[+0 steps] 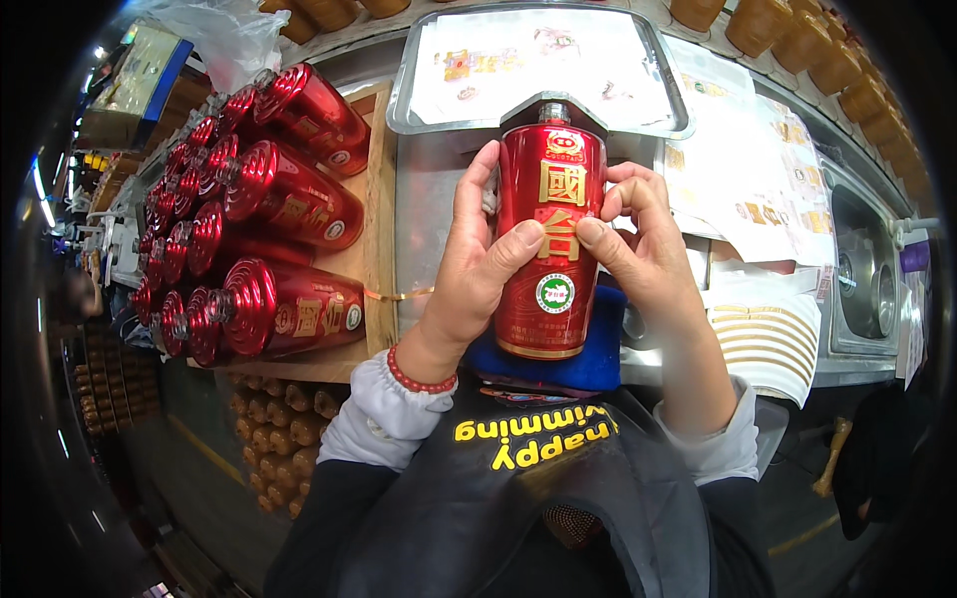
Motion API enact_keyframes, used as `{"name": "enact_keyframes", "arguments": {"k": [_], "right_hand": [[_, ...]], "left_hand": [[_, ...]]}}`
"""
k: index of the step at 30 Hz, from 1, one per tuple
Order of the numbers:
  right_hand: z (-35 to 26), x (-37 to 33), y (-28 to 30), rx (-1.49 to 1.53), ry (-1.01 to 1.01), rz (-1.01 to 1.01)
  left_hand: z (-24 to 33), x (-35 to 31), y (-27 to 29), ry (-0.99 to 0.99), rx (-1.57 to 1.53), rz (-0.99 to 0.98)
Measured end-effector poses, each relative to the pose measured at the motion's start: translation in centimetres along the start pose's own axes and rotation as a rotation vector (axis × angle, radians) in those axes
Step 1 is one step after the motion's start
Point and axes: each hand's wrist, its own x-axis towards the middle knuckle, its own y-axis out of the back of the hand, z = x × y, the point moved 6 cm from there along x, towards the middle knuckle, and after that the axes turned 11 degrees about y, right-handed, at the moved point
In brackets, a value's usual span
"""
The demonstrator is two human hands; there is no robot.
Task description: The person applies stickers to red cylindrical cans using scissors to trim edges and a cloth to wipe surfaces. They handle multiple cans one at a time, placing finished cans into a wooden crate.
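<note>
A glossy red bottle [520, 299] with raised gold characters and a round green-and-white sticker lies between my hands, its neck pointing away from me. My left hand [474, 254] is closed round its left side, thumb on the front. My right hand [653, 234] grips the opposite side, its thumb pressed on the lower gold character and the index finger bent at the edge. Behind the neck shows a dark angled piece [588, 112], partly hidden. Under the bottle's lower end is a blue pad [601, 349].
Several red bottles [299, 309] lie stacked in a wooden tray [378, 199] at left. Ahead is a metal tray [401, 115] holding a white sheet [618, 50]. To the right are label sheets [743, 169], curved gold strips [763, 344] and a sink [865, 284]. Brown bottles [802, 45] line the back.
</note>
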Motion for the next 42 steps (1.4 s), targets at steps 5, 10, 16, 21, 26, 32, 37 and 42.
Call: {"name": "enact_keyframes", "arguments": {"k": [5,10,16,21,26,32,37,42], "right_hand": [[-0.4,-0.2,-0.2,-0.016,-0.068,-0.038],[-0.1,-0.1,0.0,-0.066,-0.071,-0.062],[0.4,0.1,0.4,-0.034,-0.027,-0.055],[0.0,-0.2,0.0,-0.051,-0.055,-0.063],[0.2,-0.1,0.6,-0.045,-0.024,-0.064],[-1.2,-1.7,5.5,-0.545,-0.032,0.049],[-2.1,-7.4,3.6,-1.006,0.073,-0.27],[-1.8,-8.5,4.3,-0.968,-0.037,-0.392]], "left_hand": [[0.2,-0.1,-0.1,-0.017,0.006,0.018],[-0.2,0.1,0.2,-0.004,0.063,0.025],[0.4,-0.2,-0.4,0.033,0.081,0.035],[0.2,-0.1,-0.2,0.004,0.083,0.039],[0.1,-0.1,-0.4,0.029,0.027,0.027],[-0.7,0.1,-0.1,0.049,0.019,-0.013],[-0.7,0.3,-0.3,0.04,0.021,-0.017],[-0.2,0.0,-0.4,0.043,-0.009,0.008]]}}
